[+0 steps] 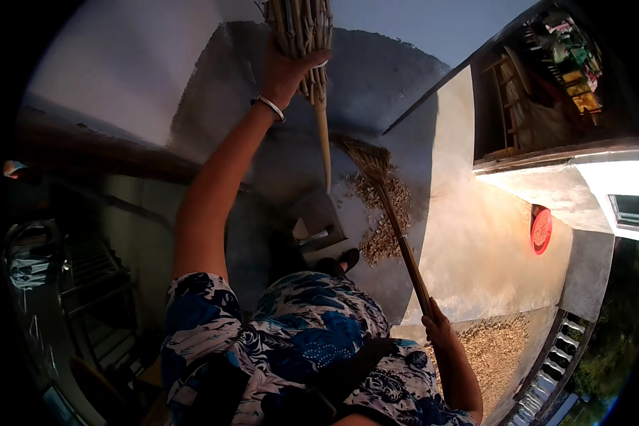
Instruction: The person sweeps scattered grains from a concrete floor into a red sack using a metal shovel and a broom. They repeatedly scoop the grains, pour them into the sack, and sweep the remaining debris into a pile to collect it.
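With a bracelet at its wrist, my left hand (pixel 290 72) grips a bundle of thin, jointed stalks (pixel 301 29) raised in front of me; one pale, tapered handle points down from it. My right hand (pixel 437 326) is closed on the handle of a straw broom (pixel 399 229). The broom's bristles rest at the upper edge of a heap of small, light-brown dried pieces (pixel 386 234) on the floor. Left of the heap lies an open dustpan-like container (pixel 322 221), just beyond my shoe (pixel 350 259).
A red basin (pixel 541 231) with small pieces in it stands at the right. More pale pieces (pixel 490 357) are spread over the sunlit floor at lower right, by a balustrade (pixel 551 367). A dark metal rack (pixel 93 298) is at left. Walls rise ahead.
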A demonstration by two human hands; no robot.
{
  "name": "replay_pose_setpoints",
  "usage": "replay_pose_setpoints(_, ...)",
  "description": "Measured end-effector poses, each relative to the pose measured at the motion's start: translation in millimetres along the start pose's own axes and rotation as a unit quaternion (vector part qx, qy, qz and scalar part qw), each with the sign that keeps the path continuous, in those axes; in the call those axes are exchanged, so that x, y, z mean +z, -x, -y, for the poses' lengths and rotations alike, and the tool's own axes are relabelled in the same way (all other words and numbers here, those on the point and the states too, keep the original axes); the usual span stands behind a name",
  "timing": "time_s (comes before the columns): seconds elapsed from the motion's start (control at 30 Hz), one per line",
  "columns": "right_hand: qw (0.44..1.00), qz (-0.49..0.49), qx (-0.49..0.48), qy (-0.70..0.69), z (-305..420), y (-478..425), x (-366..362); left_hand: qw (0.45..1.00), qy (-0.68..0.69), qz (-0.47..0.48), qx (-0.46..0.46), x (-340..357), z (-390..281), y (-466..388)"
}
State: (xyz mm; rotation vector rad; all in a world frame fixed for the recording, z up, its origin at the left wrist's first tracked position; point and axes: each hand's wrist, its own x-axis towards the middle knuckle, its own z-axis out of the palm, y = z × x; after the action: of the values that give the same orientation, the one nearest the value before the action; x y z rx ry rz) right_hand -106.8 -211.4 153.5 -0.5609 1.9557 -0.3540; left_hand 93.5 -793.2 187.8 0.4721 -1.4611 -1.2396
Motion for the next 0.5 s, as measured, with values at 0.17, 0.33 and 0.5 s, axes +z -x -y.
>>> replay_pose_setpoints(0.17,0.995,0.074,-0.070,-0.010,37.8,-110.2,38.3,0.991,-0.066,-0.113,0.026,-5.1,-92.9,0.7)
replay_pose_setpoints(0.33,0.994,0.071,-0.075,0.038,47.1,-185.4,106.0,0.990,-0.104,-0.088,0.038,-36.3,-101.6,-2.1)
replay_pose_setpoints(0.5,0.992,0.043,-0.022,0.115,32.0,-160.7,88.0,0.947,-0.279,-0.114,0.107,-78.1,-92.1,-1.3)
